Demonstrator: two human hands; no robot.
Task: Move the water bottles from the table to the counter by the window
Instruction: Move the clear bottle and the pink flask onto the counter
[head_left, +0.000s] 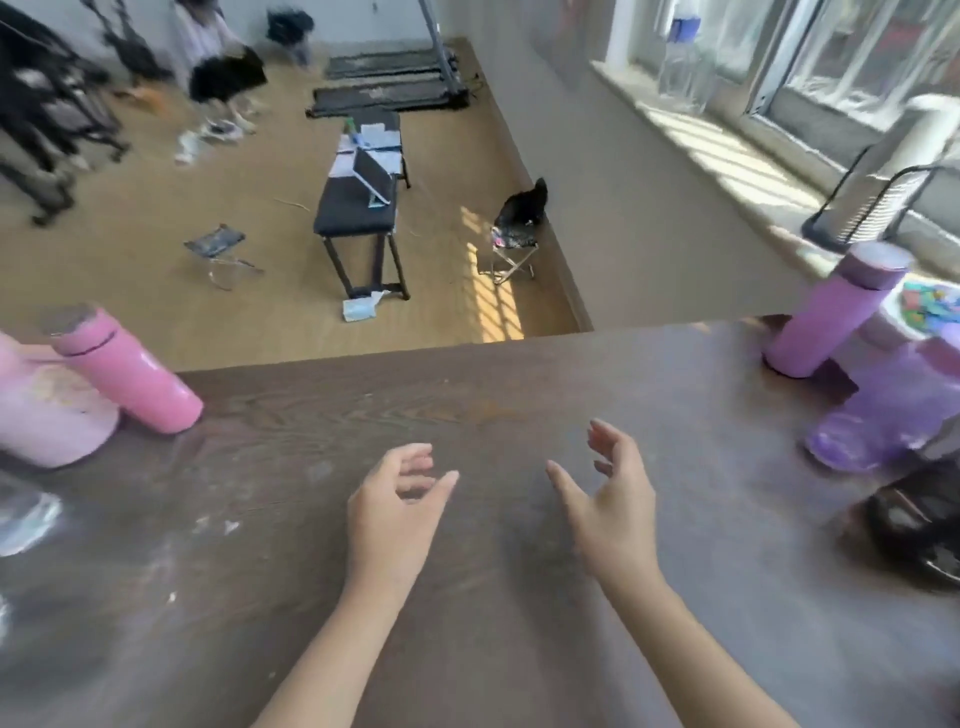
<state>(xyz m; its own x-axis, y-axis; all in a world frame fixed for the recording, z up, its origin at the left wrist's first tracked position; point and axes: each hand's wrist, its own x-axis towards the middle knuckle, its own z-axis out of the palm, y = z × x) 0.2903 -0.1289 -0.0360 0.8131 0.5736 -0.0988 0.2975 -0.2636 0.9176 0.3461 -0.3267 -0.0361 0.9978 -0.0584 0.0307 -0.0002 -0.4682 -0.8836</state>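
Note:
My left hand (395, 504) and my right hand (608, 499) hover over the middle of the dark wooden table (467, 405), both empty with fingers spread. A pink bottle (124, 369) stands at the table's left edge beside a larger pale pink jug (47, 410). At the right edge stands a lilac bottle (836, 317), with a translucent purple jug (883, 415) in front of it. On the window counter (727, 150) at the far right stands a clear bottle with a blue cap (680, 67). The picture is blurred.
A black object (919, 525) lies on the table at the right. A white cylinder (919, 135) and a black wire rack (872, 208) stand on the counter. On the floor beyond are a black bench (358, 208), small folding stools and tripods.

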